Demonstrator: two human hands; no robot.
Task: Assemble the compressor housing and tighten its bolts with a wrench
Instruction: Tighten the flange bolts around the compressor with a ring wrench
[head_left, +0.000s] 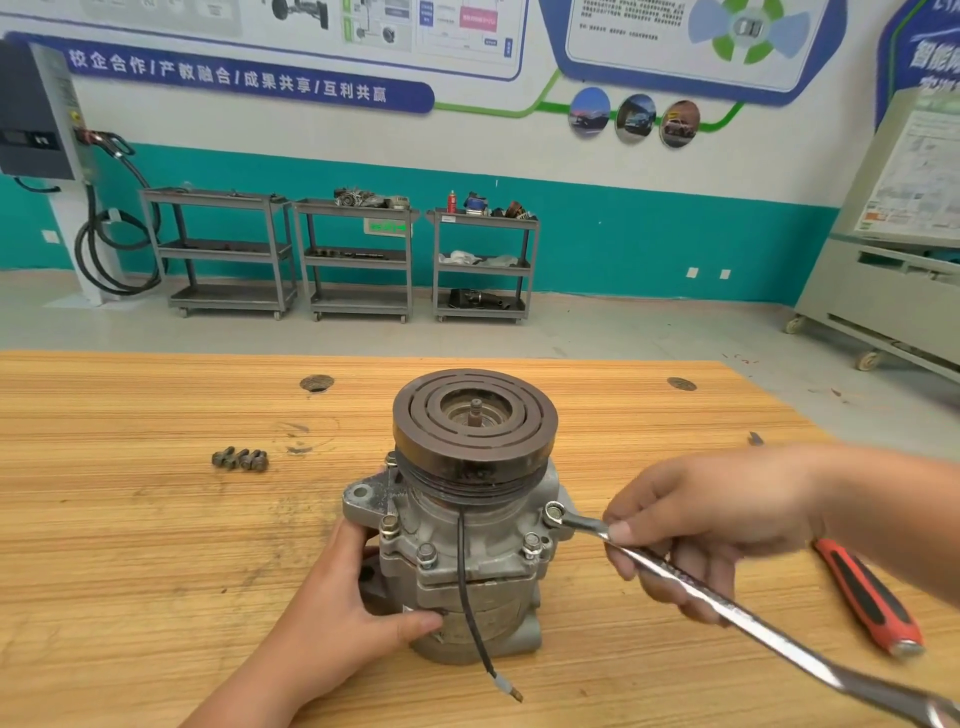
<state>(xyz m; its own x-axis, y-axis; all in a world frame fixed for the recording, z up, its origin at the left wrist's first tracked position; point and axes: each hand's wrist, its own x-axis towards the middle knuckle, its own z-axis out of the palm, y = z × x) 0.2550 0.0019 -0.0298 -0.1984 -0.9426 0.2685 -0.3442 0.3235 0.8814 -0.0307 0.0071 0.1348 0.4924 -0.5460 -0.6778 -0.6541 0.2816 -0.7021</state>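
The compressor (467, 545) stands upright on the wooden workbench (156, 519) with its clutch pulley (474, 421) on top. Being cast metal, it is probably heavy, rigid and top-weighted, so the left hand (343, 613), thumb and fingers wrapped round the lower housing, looks well placed to brace it against turning force. The right hand (711, 525) has its fingers curled round the shank of the steel wrench (727, 610), thumb on top, with the ring end seated over a flange bolt (555, 513) on the right side; the polished shank may be slippery, and a hold farther out would likely give more leverage.
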